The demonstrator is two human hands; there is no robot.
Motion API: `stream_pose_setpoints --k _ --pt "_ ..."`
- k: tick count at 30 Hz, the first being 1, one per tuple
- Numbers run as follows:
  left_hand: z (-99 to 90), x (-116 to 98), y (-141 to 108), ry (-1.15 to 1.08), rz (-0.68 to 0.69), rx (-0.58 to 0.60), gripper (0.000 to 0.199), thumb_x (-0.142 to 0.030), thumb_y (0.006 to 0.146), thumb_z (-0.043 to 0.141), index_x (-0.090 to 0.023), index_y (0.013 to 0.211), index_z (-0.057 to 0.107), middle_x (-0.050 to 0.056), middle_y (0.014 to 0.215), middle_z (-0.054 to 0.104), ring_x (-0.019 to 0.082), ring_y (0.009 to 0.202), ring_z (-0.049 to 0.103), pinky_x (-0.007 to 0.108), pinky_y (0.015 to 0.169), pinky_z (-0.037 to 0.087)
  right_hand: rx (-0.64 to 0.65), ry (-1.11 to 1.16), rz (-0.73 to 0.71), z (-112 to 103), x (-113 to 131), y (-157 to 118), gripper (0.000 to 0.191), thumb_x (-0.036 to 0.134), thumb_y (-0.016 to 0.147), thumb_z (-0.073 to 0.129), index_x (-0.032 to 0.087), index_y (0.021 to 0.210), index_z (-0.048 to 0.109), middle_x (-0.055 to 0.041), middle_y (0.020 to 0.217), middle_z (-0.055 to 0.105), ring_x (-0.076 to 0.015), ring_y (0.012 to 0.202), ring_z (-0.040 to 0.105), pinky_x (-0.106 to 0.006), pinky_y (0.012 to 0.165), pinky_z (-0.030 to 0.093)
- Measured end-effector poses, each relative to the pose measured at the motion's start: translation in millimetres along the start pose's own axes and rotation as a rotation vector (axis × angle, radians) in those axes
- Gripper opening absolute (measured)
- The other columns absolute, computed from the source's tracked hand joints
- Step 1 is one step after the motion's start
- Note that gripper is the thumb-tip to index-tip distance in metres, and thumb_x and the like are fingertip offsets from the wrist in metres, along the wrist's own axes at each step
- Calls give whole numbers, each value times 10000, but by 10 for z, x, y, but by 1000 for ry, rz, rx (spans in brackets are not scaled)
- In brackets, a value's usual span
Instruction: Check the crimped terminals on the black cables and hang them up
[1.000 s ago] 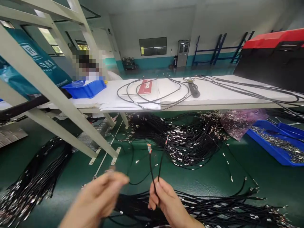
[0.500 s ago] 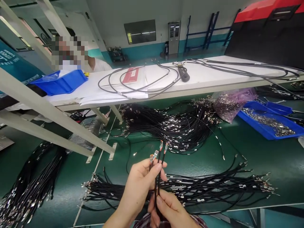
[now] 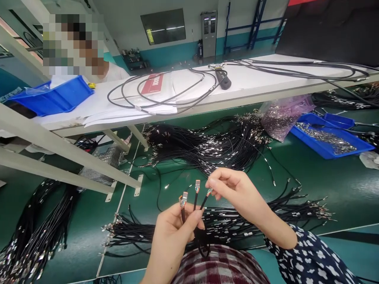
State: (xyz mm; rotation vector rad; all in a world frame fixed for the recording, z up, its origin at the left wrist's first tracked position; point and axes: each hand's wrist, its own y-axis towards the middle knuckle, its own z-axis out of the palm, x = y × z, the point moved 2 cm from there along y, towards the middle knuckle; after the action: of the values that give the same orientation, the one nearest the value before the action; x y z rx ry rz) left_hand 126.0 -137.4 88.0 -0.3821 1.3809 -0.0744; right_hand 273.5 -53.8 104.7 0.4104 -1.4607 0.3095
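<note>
My left hand [image 3: 173, 230] is closed around several black cables [image 3: 196, 201], whose stripped ends with small metal connectors point upward. The connector ends fan apart above my thumb. My right hand [image 3: 237, 191] pinches the rightmost cable's connector end [image 3: 209, 192] between thumb and fingertips, which partly hide it. Below, the held cables hang in a loop against the checked cloth at my lap. Right behind my hands, a bundle of black cables [image 3: 237, 225] with white labels lies across the green table [image 3: 334, 177].
A larger cable pile [image 3: 207, 148] lies behind, and another bundle [image 3: 50, 221] at left. A blue tray [image 3: 316, 144] of metal parts and a pink bag [image 3: 284, 118] stand at right. The white shelf [image 3: 251, 92] crosses above; a person [image 3: 114, 73] is beyond it.
My right hand has moved up from the lower part of the cables to the rightmost connector end. My left hand keeps its grip. The view has shifted slightly.
</note>
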Motion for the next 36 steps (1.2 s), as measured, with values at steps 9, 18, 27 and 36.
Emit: stream_pose_setpoints --k 9,18,27,36 --pt "-14 20 -75 -22 -43 49 330 -422 765 728 -124 723 592 -5 570 554 13 420 229 190 427 144 56 -11 -11 -36 -13 -26 222 348 867 657 168 739 628 -3 683 613 -114 603 530 -234 557 433" --pt "-88 125 -128 79 77 -58 250 -355 735 769 -141 763 643 36 629 625 124 582 539 183 439 328 227 240 138 -31 -22 5 179 310 867 643 158 777 675 9 652 598 -84 544 489 -196 508 402" --pt "-81 138 -123 48 91 -85 246 -354 729 778 -140 756 658 33 630 631 146 649 582 179 493 388 200 267 134 18 -82 -27 213 350 883 623 161 803 677 11 663 582 -89 563 483 -202 526 397" --pt "-58 132 -120 171 132 -131 206 -343 758 744 -150 780 675 26 648 637 145 638 578 202 566 451 37 39 71 102 -90 -142 227 369 862 637 169 759 602 14 679 537 -111 606 442 -242 552 358"
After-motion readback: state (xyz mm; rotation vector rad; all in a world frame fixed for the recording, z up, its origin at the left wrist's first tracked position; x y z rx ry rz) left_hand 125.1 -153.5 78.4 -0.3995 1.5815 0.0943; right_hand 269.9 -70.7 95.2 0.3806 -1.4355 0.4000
